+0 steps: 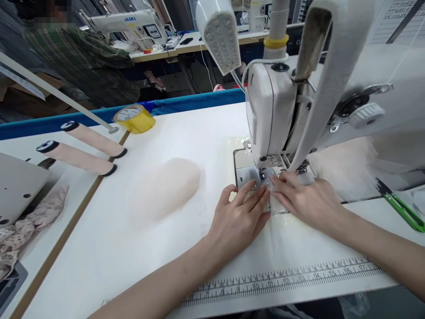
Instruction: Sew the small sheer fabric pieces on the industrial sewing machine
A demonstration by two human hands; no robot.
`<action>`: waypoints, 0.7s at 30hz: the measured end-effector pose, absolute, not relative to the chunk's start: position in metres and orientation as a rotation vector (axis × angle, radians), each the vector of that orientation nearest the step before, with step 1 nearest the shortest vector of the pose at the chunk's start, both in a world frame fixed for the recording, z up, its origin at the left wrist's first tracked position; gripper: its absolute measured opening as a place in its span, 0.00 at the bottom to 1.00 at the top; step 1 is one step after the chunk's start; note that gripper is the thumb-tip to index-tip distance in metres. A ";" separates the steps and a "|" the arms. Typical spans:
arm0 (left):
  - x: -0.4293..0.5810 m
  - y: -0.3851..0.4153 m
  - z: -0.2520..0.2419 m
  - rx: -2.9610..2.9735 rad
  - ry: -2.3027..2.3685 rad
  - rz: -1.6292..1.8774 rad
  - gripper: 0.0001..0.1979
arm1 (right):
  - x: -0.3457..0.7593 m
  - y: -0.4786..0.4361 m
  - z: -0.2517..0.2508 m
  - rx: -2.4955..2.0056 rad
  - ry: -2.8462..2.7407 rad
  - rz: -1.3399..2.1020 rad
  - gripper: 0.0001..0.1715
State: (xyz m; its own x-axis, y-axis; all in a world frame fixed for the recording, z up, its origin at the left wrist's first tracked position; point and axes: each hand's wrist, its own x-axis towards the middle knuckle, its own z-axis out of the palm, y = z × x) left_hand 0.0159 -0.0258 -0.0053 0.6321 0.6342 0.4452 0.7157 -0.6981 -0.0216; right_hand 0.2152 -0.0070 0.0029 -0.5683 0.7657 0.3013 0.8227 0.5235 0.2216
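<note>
1. Left hand (237, 219) lies flat and open, fingers pressing the sheer fabric (288, 239) onto the surface (133, 248).
2. Right hand (308, 199) is flat too, fingertips beside the machine (272, 115) needle.
3. Fabric lies under both hands.

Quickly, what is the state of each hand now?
Left hand: open, fingers flat on the sheer fabric.
Right hand: open, pressing flat on the same fabric.

Blue letters reading JUKI showed on the white sewing machine (128, 22) in the upper left of the frame. Along the bottom, the ruler strip (282, 279) on the table edge read 7, 8, 9, 10 at left and climbed to 17 at right. The label on the yellow tape roll (134, 118) was too blurred to read.
</note>
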 end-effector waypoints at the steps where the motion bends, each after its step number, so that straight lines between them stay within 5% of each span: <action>1: 0.016 -0.027 -0.005 -2.649 -1.118 -0.593 0.13 | 0.215 -0.006 0.003 -1.398 -2.610 -0.484 0.21; 21: 0.023 -0.029 -0.002 -2.554 -1.181 -0.505 0.15 | 0.217 0.011 -0.002 -1.484 -2.436 0.021 0.19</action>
State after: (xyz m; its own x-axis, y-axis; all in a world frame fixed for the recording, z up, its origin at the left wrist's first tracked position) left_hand 0.0226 -0.0286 -0.0022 0.6042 0.6740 0.4250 0.7727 -0.6257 -0.1063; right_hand 0.2166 0.0106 -0.0019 -0.4285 0.8722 0.2358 0.8681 0.4698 -0.1601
